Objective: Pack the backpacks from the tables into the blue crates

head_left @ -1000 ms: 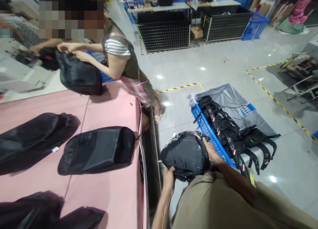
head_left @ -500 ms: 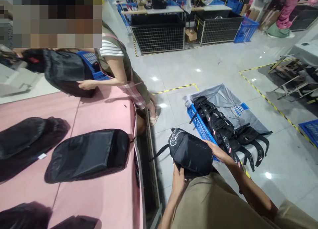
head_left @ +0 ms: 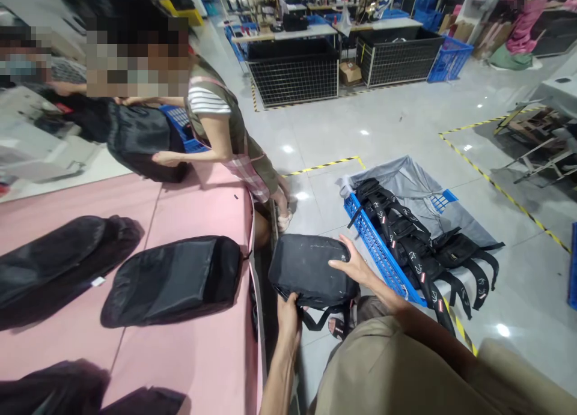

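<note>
Black bag [head_left: 306, 265] hangs above the gap between the pink table [head_left: 216, 355], at its nine o'clock, and the blue crate [head_left: 378, 253], near three. The left hand [head_left: 288, 316] grips its edge at seven o'clock; the right hand [head_left: 354, 263] clasps the three o'clock end, thumb and finger spread. That wide hold might slip if the bag turns quickly, and the strap [head_left: 318, 322] dangling near five o'clock could snag. Swinging toward nine risks bumping the table's edge; toward three, the crate's rim. Pale floor [head_left: 318, 217] at twelve o'clock offers the most room, though a co-worker [head_left: 210, 124] stands toward eleven.
</note>
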`<state>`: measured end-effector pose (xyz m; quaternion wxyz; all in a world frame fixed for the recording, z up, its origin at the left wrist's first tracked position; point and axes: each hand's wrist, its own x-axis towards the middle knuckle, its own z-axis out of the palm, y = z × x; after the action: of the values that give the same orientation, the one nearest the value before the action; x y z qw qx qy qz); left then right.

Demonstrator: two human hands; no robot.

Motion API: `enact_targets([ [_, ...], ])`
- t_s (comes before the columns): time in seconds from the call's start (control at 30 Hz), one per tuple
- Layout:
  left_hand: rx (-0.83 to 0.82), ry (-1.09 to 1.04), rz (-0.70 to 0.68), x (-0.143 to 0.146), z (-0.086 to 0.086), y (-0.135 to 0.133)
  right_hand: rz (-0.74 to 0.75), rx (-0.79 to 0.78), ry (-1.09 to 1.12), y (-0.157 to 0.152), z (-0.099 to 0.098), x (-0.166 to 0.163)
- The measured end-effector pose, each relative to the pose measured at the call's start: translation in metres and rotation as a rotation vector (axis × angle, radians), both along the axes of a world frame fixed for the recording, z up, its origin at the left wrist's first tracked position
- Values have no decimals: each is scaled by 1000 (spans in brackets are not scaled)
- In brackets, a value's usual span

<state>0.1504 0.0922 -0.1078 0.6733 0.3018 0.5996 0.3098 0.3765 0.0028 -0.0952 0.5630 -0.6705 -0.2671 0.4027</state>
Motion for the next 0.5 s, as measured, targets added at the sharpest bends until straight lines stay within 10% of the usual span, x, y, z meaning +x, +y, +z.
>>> enact_targets([
  [0.27,-241,-173,-104,23,-9,-60,28,-67,-121,-7,-13,0],
  [0.5,-38,-83,-85,-26,46,-40,-185,-4,-24,-41,-20,23],
])
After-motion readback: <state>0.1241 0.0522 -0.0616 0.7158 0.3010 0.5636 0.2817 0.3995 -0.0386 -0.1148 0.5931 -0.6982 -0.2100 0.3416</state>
